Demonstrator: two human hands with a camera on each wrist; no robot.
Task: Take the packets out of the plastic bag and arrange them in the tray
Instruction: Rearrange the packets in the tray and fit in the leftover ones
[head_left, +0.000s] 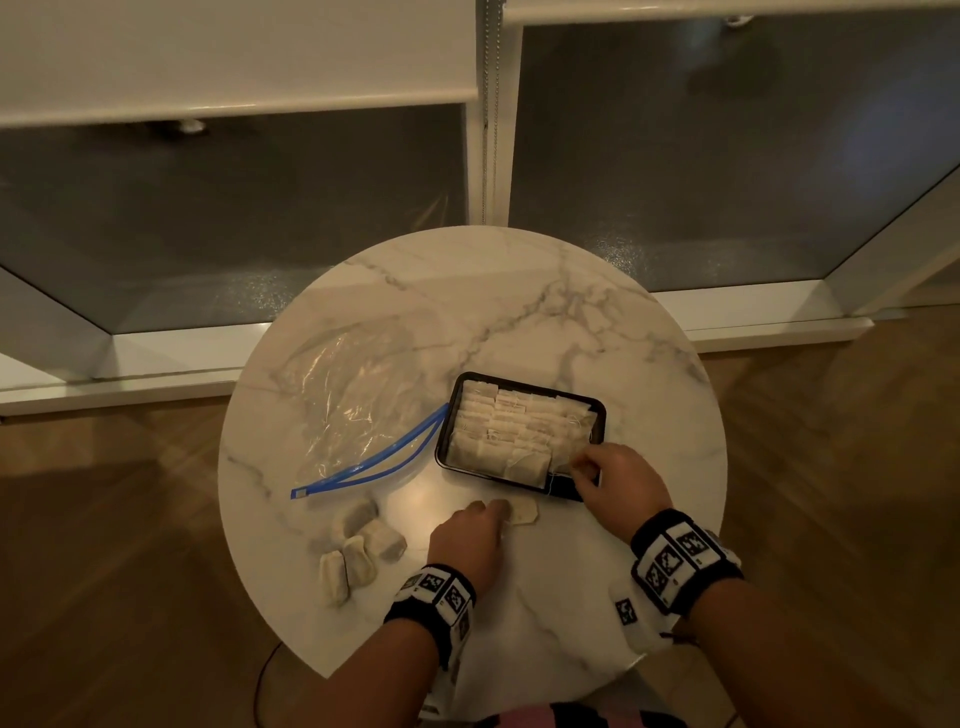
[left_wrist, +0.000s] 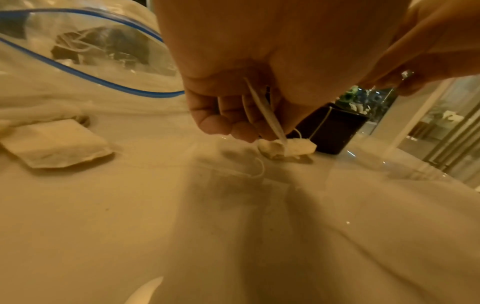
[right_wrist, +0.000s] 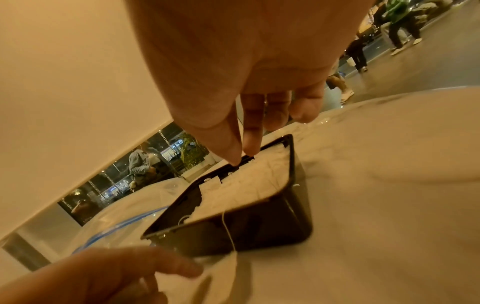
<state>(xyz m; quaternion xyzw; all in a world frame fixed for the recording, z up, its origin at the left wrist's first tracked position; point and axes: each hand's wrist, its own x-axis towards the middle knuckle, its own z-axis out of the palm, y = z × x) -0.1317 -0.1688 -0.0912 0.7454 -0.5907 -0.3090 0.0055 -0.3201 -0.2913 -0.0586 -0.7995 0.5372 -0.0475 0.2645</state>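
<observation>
Where the head view looks down on the round marble counter (head_left: 519, 322), the nearest things are the two hands. The left hand (head_left: 470, 535) lies by the near edge with its fingertips on one packet (head_left: 523, 512) lying flat on the counter; only the left wrist view shows that the fingers (left_wrist: 223, 117) are curled down and pinch a thin paper tag or strip, its lower end on that packet (left_wrist: 285, 147). To the left, a loose group of packets (head_left: 358, 551) lies on the counter, apart from the hand. The right hand (head_left: 613, 483) sits at the near right corner of the black tray (head_left: 597, 408). The right wrist view adds that its thumb and forefinger (right_wrist: 249, 131) are pressed together, tips down into the tray (right_wrist: 259, 236) at the packets; what they pinch is too small to tell. A string hangs over the tray's near wall. The tray is nearly full of packets in rows (head_left: 511, 426). Farther left lies the clear plastic bag (head_left: 358, 400), its blue zip open and one end touching the tray; the left wrist view shows more packets inside the bag (left_wrist: 85, 43).
</observation>
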